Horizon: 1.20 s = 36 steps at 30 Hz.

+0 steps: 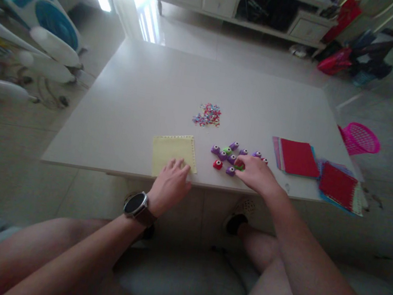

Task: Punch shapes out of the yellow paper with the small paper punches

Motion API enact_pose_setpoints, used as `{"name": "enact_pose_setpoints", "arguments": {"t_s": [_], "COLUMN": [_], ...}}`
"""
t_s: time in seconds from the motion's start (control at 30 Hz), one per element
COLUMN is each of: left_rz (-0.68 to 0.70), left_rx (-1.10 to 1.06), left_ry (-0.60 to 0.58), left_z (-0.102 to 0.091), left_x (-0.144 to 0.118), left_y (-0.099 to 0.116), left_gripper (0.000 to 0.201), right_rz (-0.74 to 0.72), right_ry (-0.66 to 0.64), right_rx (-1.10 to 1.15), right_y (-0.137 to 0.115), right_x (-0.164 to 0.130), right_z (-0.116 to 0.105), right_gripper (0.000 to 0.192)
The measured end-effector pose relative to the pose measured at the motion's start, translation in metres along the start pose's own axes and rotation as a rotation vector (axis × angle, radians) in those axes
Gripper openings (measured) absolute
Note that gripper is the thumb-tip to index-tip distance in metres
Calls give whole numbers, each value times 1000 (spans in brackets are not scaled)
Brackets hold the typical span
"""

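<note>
A teal-and-white appliance [44, 14] stands on the floor at far left, beyond the white tabletop [121, 106] where I work with both hands. My left hand [172, 182], a round-faced watch [135, 203] at its wrist, lies on a yellow sheet [167, 149] near the close edge, its grip released and its fingers spread on the paper. Small notches run along the sheet's far and right edges. Just beyond and to the right, a loose heap of multicoloured confetti [208, 115] is scattered. Next come the small, eye-topped punches [222, 156], purple, red and green, clustered to the right of the sheet. At their right side, my right hand [255, 172] has its grip closed around a green punch [240, 165], partly hidden by my fingers. A red-topped stack [300, 159] lies farther right, then a second stack [337, 186] with a notched edge at the corner, and a pink basket [363, 138] beyond the table's right side.
</note>
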<state>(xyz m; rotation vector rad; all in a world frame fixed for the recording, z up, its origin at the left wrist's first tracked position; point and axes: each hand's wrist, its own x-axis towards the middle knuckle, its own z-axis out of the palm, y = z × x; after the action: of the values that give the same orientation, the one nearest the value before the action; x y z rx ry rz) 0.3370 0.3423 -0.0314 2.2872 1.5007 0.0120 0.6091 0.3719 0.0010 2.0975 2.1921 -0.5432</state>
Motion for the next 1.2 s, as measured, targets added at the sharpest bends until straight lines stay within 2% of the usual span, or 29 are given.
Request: {"name": "enact_pose_setpoints", "arguments": {"t_s": [0.1, 0.27, 0.37, 0.47, 0.57, 0.63, 0.73, 0.83, 0.93, 1.0, 1.07, 1.1, 1.2], "left_rz": [18, 53, 61, 52, 32, 30, 89, 159, 185, 199, 153, 89, -208], "left_rx": [-5, -11, -47, -152, -353, -494, -669, -815, -823, -754, -679, -647, -557], "left_ry": [17, 17, 41, 101, 152, 164, 129, 87, 124, 154, 210, 263, 359], "left_z": [3, 6, 6, 6, 9, 11, 12, 6, -5, -12, -19, -24, -39], "left_x": [2, 5, 7, 11, 18, 22, 26, 26, 25, 26, 28, 28, 27], "left_y": [3, 10, 12, 9, 3, -2, -6, -9, -13, -19, -31, -40, -77], "left_gripper": [30, 28, 29, 32, 34, 37, 43, 34, 20, 19, 21, 22, 18], "right_rz": [-26, -143, -198, -219, -223, -231, -266, -325, -416, -475, -499, -498, -498], "right_ry": [9, 34, 25, 39, 59, 70, 73, 82, 106, 124, 148, 163, 201], "right_rx": [2, 25, -27, -110, -125, -54, 166, 351, 463, 512, 513, 497, 407], "right_y": [-4, -22, -34, -43, -46, -47, -54, -66, -78, -81, -82, -81, -76], "right_x": [0, 6, 7, 5, 3, 2, 1, -3, -5, -4, -1, 0, 2], "right_z": [3, 15, 22, 25, 28, 30, 33, 32, 28, 27, 26, 26, 27], "right_gripper": [15, 27, 24, 15, 12, 16, 25, 21, 16, 18, 21, 24, 29]}}
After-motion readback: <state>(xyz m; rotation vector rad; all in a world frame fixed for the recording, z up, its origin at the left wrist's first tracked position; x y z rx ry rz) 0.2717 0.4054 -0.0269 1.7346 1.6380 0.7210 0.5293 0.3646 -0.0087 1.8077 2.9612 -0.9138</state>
